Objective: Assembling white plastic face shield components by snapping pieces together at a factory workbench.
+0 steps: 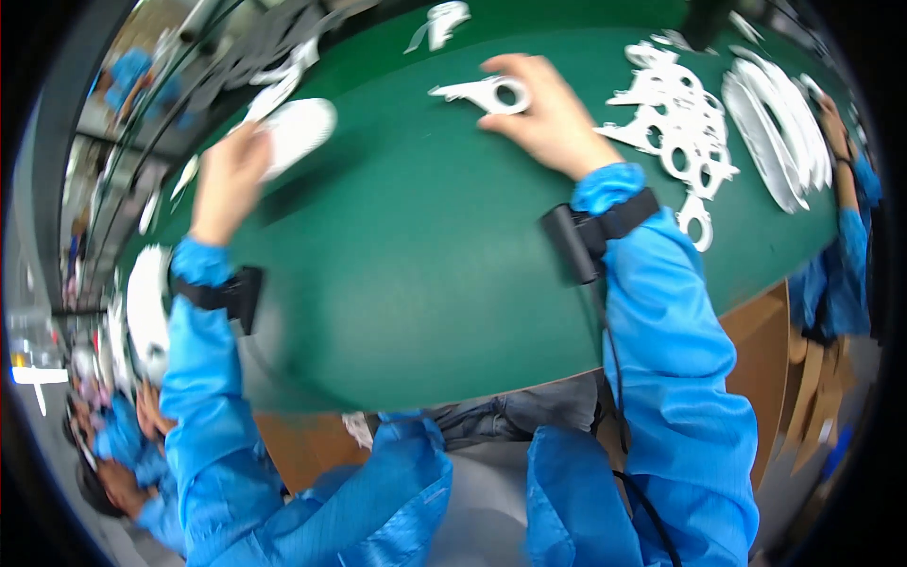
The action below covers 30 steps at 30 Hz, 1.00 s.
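Covering most of the view, a smooth matte-green tabletop (406,283) bends along the fisheye rim; shelving and blue-clothed co-workers (123,463) blur at left, another co-worker's sleeve (850,255) at right, brown cardboard (765,340) below the table edge. Left hand (231,175) closed, fingers and thumb pinching one end of a white, rounded, plastic-looking panel (304,132), raised above the green, shadow under it. Right hand (548,113) half-open, thumb and fingers curved around the ring end of a white pointed piece (480,92); can't tell if gripped. Similar ringed pieces (668,92) overlap in a pile to the right, beside long curved white shells (798,123).
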Each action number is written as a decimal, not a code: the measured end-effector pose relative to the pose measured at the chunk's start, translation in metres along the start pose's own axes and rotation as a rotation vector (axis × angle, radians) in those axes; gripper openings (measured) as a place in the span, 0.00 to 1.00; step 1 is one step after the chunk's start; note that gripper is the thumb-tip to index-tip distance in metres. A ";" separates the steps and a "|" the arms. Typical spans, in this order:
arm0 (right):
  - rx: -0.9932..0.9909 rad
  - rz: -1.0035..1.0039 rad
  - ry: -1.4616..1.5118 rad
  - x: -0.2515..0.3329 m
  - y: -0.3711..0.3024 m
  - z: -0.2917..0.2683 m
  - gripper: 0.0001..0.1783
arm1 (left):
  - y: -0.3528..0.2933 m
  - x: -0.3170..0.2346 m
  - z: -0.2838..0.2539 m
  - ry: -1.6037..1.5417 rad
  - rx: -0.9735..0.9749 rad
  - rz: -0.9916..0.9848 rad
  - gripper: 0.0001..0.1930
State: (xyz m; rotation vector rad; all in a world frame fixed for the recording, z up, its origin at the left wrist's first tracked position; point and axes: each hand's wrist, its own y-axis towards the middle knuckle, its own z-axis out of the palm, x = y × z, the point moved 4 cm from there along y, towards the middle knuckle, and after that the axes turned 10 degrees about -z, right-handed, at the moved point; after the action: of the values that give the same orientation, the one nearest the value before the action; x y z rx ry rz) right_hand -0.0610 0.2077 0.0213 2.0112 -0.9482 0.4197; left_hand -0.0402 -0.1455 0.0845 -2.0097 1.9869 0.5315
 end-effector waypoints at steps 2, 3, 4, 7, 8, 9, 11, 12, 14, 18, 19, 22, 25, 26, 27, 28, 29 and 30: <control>-0.029 0.027 0.006 -0.010 -0.004 -0.011 0.30 | -0.028 -0.067 0.035 -0.092 0.185 0.039 0.15; -0.018 0.101 0.089 -0.008 0.001 -0.004 0.30 | -0.036 -0.069 0.042 -0.167 0.141 0.046 0.15; -0.018 0.174 0.144 0.001 0.005 -0.001 0.29 | -0.043 -0.068 0.051 -0.250 0.101 0.066 0.15; 0.001 0.190 0.230 0.022 0.011 0.008 0.26 | -0.066 -0.072 0.054 -0.313 -0.065 -0.024 0.17; 0.052 0.197 0.277 0.028 0.013 0.011 0.25 | -0.067 -0.068 0.053 -0.318 -0.080 -0.035 0.17; 0.103 0.209 0.322 0.035 0.013 0.014 0.24 | -0.067 -0.067 0.053 -0.371 -0.068 -0.016 0.19; 0.134 0.134 0.345 0.051 0.004 0.023 0.21 | -0.071 -0.070 0.054 -0.368 -0.079 0.085 0.26; 0.152 0.087 0.333 0.062 0.002 0.026 0.21 | -0.073 -0.074 0.055 -0.320 -0.077 0.144 0.26; 0.182 -0.066 0.302 0.078 -0.001 0.035 0.22 | -0.074 -0.079 0.059 -0.224 -0.177 0.282 0.22; 0.250 -0.101 0.313 0.093 -0.006 0.044 0.22 | -0.082 -0.076 0.062 -0.104 -0.180 0.308 0.11; 0.254 -0.111 0.256 0.094 -0.005 0.044 0.21 | -0.082 -0.075 0.063 -0.107 -0.184 0.298 0.11; 0.271 -0.137 0.141 0.094 -0.006 0.044 0.20 | -0.082 -0.077 0.065 -0.094 -0.260 0.346 0.08; 0.275 -0.186 0.041 0.092 -0.007 0.042 0.19 | -0.082 -0.081 0.064 -0.087 -0.306 0.362 0.05; 0.271 -0.221 0.000 0.092 -0.008 0.041 0.18 | -0.083 -0.083 0.064 -0.084 -0.315 0.364 0.05; 0.275 -0.226 0.004 0.092 -0.008 0.041 0.18 | -0.084 -0.083 0.064 -0.078 -0.323 0.363 0.04; 0.251 -0.261 -0.048 0.094 -0.008 0.039 0.17 | -0.085 -0.084 0.064 -0.076 -0.326 0.357 0.04; 0.227 -0.295 -0.101 0.097 -0.008 0.036 0.16 | -0.085 -0.085 0.065 -0.063 -0.335 0.361 0.05; 0.229 -0.303 -0.093 0.103 -0.006 0.035 0.16 | -0.086 -0.085 0.064 -0.044 -0.346 0.363 0.05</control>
State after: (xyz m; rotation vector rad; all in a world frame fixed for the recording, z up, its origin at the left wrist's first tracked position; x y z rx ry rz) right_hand 0.0091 0.1339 0.0585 2.3556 -0.6565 0.2781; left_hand 0.0417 -0.0390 0.0581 -1.7897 2.3795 1.0533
